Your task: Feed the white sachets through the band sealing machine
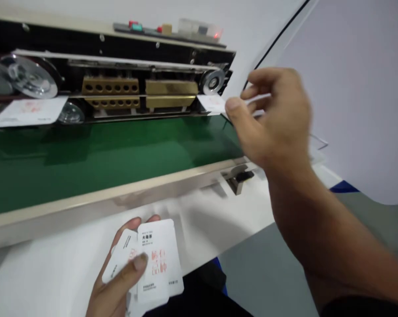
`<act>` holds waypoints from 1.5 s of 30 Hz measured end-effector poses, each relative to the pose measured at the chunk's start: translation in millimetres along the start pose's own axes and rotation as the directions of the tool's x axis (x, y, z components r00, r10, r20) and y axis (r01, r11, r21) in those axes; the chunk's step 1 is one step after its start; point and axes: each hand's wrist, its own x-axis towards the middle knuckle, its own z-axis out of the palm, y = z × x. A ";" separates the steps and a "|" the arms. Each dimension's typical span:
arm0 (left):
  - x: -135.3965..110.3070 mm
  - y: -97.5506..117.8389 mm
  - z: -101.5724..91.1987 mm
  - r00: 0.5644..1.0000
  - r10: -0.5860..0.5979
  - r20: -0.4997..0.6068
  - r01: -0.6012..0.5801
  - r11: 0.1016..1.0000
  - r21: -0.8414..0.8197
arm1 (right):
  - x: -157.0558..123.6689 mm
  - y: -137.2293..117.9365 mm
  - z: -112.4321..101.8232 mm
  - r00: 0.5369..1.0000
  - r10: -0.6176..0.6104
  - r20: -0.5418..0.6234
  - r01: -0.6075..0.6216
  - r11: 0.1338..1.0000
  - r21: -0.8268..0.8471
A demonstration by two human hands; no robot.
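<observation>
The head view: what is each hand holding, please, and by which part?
The left hand holds white sachets by their lower half; the right hand pinches a white sachet near its middle.

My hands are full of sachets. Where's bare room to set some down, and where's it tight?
Green conveyor belt is bare between the brass blocks and the beige rail. White bench top is free right of the left hand. It's crowded where the right hand holds a sachet at the sealer, and leftward by another sachet.

The left hand (114, 293) cups low, palm up, its thumb (139, 263) bent inward, while the right hand (274, 119) is raised, fingers (261, 81) pinching forward.
</observation>
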 end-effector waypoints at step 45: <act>6.7 -7.0 5.8 0.999 0.051 0.009 -0.052 0.986 0.161 | -141.5 -31.1 -2.4 0.483 -0.051 0.874 -0.718 0.549 0.429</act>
